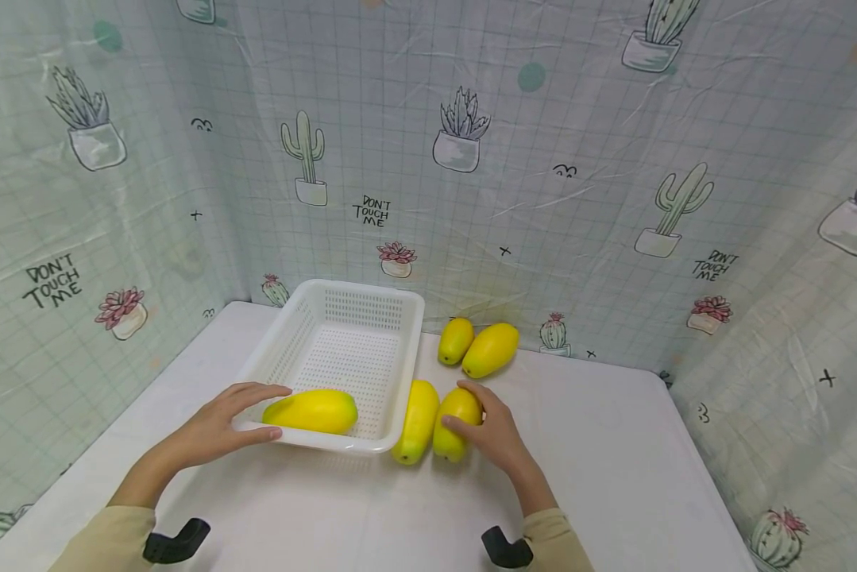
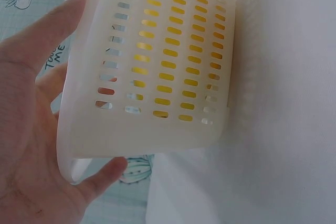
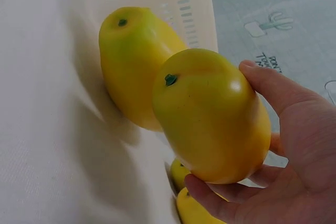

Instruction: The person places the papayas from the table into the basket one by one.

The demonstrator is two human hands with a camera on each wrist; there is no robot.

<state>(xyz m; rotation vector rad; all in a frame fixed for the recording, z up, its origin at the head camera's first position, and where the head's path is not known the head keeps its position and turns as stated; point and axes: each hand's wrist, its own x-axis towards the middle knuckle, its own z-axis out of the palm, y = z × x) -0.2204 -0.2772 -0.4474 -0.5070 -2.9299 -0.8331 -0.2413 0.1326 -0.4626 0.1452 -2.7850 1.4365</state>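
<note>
Centrally, one yellow fruit (image 1: 451, 437), right of the near-right corner of a white basket (image 1: 349, 357); right hand (image 1: 498, 429) grasping it, thumb and fingers round its sides. Between fruit and basket, a second fruit (image 1: 417, 421). Left hand (image 1: 217, 425) clasping the basket's near-left corner. Two more fruits (image 1: 491, 350) near the far edge of the surface (image 1: 600, 445). Advisable: even pressure on smooth skin; clearance from its neighbour.

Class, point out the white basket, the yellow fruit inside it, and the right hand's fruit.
White basket (image 1: 345, 357), head view: bare floor.
Yellow fruit inside basket (image 1: 312, 410), head view: middle of its side.
Held yellow fruit (image 3: 212, 118), right wrist view: middle of its side.
</note>
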